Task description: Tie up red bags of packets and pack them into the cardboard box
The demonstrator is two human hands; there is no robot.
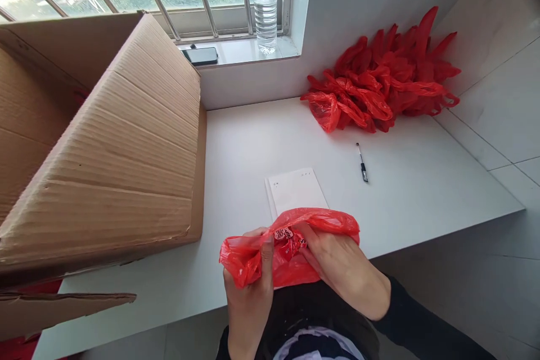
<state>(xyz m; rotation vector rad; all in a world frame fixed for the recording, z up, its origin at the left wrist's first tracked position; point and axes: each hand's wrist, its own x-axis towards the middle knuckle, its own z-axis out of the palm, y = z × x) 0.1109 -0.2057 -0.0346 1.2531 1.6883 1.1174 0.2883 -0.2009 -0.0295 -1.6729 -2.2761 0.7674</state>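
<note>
A thin red plastic bag (291, 278) is held low over the table's front edge, its mouth facing me. My left hand (252, 295) is closed round the bag's left side, with the thumb lying over the gathered plastic. Inside the bag's mouth is my right hand (340, 267), its fingers curled about small shiny red packets (291, 247); its fingertips are partly hidden. One packet shows a white label with dark characters. Just beyond the bag lies a white notebook (295, 188), its near part covered by the bag.
A large open cardboard box (126, 163) fills the left side. Heaped red plastic bags (379, 84) lie by the wall at the back right. A pen (361, 163) rests on the white table (236, 152). On the sill stand a water bottle (266, 17) and a phone (201, 56).
</note>
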